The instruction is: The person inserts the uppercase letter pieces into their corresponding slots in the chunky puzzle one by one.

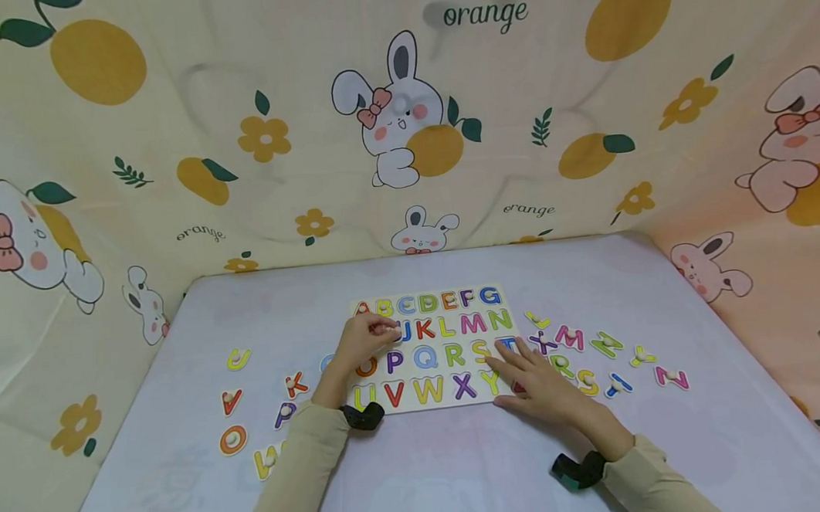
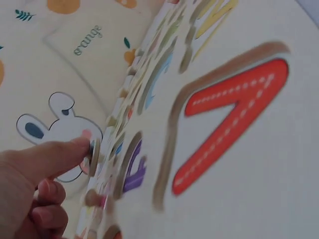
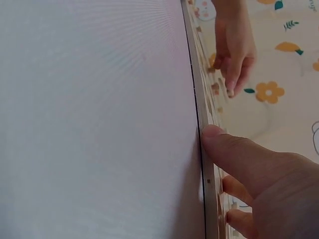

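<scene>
A white alphabet puzzle board lies on the table, its top row filled with knobbed letters. My left hand pinches a small letter piece at the fingertips, close over the board beside the blue J. That piece shows edge-on in the left wrist view, and I cannot tell which letter it is. My right hand rests on the board's lower right corner with fingers spread. In the right wrist view its thumb presses the board's near edge. The hands cover some letter places.
Left of the board lie loose letters, among them a yellow U, a red V and an orange O. Several more, including a pink M and a blue I, are scattered to the right. A printed cloth hangs behind the table.
</scene>
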### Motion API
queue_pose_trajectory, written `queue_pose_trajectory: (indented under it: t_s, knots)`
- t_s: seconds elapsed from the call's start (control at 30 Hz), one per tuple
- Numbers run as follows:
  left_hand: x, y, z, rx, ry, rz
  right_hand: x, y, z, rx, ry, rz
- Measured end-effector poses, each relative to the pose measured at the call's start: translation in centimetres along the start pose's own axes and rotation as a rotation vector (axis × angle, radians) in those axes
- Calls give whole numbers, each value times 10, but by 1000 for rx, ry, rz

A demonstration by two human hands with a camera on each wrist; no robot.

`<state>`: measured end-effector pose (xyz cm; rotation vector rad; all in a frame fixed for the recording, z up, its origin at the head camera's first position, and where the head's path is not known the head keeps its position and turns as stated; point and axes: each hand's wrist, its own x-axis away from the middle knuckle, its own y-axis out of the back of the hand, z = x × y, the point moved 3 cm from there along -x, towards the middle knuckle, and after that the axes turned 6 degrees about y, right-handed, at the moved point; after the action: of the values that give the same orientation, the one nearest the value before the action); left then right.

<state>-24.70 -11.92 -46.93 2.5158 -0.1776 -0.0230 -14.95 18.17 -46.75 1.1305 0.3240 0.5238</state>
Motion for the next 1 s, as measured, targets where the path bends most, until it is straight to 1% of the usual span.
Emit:
queue_pose_trajectory:
  t_s: [0.2, 0.27, 0.4, 0.5, 0.77, 1.0]
  knots:
    - [-2, -10, -6, -50, 24, -22, 0, 0, -1, -6, -6, 2]
    - [-2, -12, -8, -82, 34, -35, 0, -1, -1, -5, -9, 4]
    - [-3, -15, -11, -109, 78, -60, 0, -2, -3, 2, -14, 7]
    - [-4, -17, -11, -121, 91, -66, 0, -3, -4, 3, -18, 11]
    - [-3, -18, -13, -137, 104, -68, 0, -3, -3, 0, -21, 15]
    - [-3, -18, -12, -152, 86, -51, 0, -3, -4, -1, -18, 11]
